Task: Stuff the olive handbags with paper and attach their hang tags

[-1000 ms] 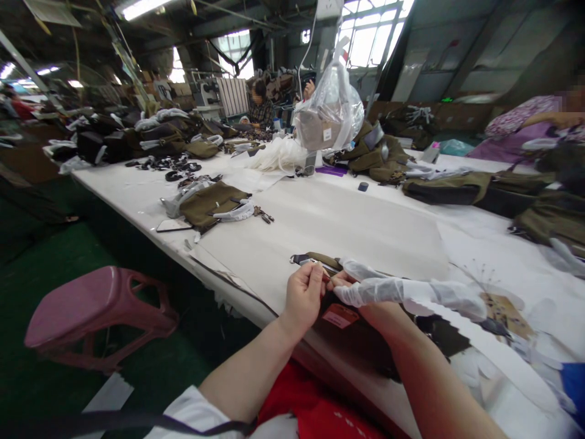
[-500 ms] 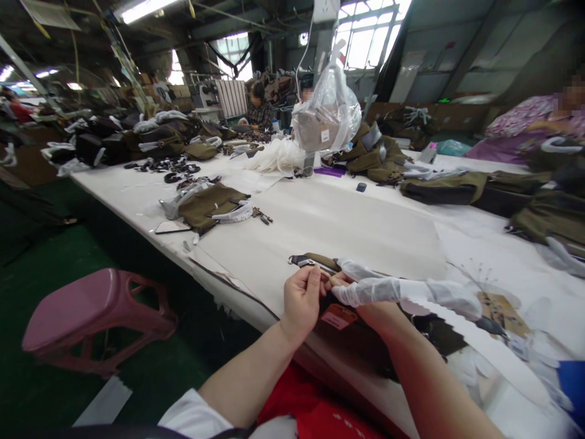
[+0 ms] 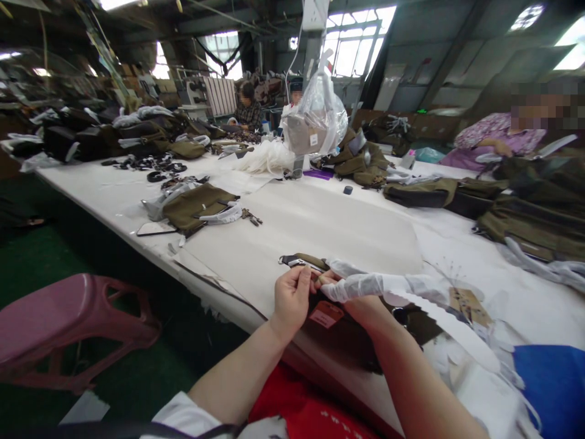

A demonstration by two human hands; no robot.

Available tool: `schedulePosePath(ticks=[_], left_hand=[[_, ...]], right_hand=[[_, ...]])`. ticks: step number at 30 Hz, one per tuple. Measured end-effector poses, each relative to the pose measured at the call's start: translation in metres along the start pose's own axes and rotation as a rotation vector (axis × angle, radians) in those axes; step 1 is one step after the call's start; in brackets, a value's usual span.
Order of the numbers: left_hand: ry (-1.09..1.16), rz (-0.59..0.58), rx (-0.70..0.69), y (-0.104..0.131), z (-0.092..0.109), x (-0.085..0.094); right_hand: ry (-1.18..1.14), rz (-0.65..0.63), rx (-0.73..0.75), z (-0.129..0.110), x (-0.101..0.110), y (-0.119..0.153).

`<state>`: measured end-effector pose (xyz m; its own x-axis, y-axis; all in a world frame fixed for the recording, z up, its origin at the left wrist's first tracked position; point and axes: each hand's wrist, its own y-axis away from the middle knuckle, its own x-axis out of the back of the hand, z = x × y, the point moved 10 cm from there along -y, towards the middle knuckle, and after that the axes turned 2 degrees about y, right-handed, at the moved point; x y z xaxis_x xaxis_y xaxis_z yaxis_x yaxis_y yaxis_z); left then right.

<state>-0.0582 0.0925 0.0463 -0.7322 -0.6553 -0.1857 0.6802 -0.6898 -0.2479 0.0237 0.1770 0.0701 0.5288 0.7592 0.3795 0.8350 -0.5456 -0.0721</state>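
At the table's near edge lies a dark olive bag [image 3: 350, 344] with a zipper along its top. My left hand [image 3: 291, 299] is closed in a pinch by the zipper, thumb against fingers. What the pinch holds is too small to tell. Close beside it, my right hand [image 3: 329, 281] has bent fingers, touching the bag's top edge and partly hidden behind a strap [image 3: 361, 286] wrapped in white paper. Whatever lies between its fingertips is hidden. An orange-brown tag [image 3: 326, 313] with a pale label hangs on the bag's front below both hands.
Another olive bag [image 3: 198, 207] lies left on the white table [image 3: 320, 222]. More olive bags [image 3: 534, 213] are piled at right. A plastic-wrapped bag [image 3: 313, 125] hangs ahead. A pink stool [image 3: 68, 317] stands on the floor at left. A person [image 3: 498, 137] sits across at right.
The view has turned slightly right, so the scene sits further left. Both hands keep nearly the same pinched pose at the bag's top.
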Motion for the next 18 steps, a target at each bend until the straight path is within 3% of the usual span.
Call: schedulePosePath(ticks=[11, 18], left_hand=[[-0.002, -0.065, 0.002, -0.001, 0.001, -0.003], [0.001, -0.175, -0.005, -0.005, 0.007, -0.01]], right_hand=[[0.123, -0.044, 0.015, 0.009, 0.004, 0.005], [0.139, -0.039, 0.005, 0.022, 0.005, 0.008]])
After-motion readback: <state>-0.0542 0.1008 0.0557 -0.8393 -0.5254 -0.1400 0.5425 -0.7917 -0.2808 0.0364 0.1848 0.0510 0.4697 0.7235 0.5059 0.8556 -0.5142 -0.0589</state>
